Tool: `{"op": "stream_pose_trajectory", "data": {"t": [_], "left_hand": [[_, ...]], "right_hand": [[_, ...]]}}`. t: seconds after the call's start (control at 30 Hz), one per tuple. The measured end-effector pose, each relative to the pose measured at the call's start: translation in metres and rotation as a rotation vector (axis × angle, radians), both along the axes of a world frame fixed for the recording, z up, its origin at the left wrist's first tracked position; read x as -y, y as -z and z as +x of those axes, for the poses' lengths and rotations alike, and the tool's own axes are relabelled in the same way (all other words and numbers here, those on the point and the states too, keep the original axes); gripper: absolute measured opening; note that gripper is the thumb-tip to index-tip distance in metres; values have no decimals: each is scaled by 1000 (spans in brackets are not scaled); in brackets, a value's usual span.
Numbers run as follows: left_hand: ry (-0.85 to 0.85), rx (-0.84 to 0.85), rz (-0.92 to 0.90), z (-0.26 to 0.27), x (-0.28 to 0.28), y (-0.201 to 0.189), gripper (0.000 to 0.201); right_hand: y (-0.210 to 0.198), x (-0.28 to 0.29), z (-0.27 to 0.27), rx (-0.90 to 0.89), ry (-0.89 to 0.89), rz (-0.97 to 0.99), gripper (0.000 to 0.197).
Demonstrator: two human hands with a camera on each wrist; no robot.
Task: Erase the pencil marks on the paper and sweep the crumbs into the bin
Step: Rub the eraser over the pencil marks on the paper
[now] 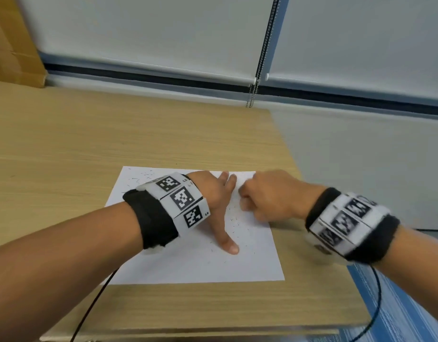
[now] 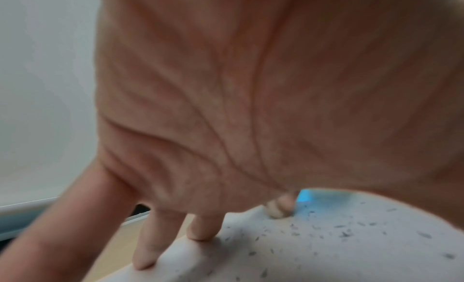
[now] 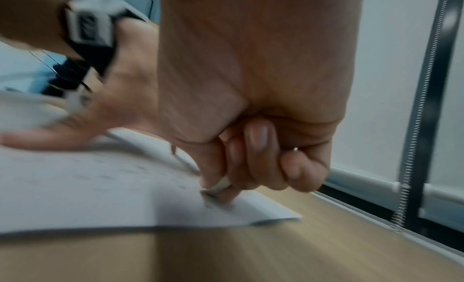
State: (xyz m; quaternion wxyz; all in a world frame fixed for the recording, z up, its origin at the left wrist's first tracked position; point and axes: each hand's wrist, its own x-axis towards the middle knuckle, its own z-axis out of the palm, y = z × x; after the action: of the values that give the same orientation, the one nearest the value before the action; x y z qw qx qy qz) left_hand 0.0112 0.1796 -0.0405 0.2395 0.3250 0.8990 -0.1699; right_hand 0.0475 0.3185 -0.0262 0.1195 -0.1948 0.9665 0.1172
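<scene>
A white sheet of paper [image 1: 195, 262] lies on the wooden desk [image 1: 64, 144], flecked with crumbs [image 1: 237, 225]. The left hand [image 1: 213, 193] presses it flat, fingers spread; the right hand [image 1: 267, 196] pinches a white eraser [image 3: 219, 185] against its far right corner.

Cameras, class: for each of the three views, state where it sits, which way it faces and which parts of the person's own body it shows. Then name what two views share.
Head: worn on the head, facing forward and down at the paper on the desk; shows both forearms, left hand and right hand.
Left wrist: under the left hand, facing along the palm to the fingertips pressing the paper.
Right wrist: under the right hand, facing its fingers pinching the eraser.
Shared: both wrist views show the eraser on the paper.
</scene>
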Motion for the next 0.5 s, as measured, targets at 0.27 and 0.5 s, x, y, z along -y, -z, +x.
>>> {"op": "stream_pose_trajectory", "data": {"t": [0.27, 0.5], "left_hand": [[-8, 14, -7, -4, 4, 5, 152], [-11, 40, -31, -2, 0, -2, 147]], "right_hand": [[-2, 2, -8, -24, 54, -7, 27], [8, 14, 36, -10, -89, -79, 17]]}}
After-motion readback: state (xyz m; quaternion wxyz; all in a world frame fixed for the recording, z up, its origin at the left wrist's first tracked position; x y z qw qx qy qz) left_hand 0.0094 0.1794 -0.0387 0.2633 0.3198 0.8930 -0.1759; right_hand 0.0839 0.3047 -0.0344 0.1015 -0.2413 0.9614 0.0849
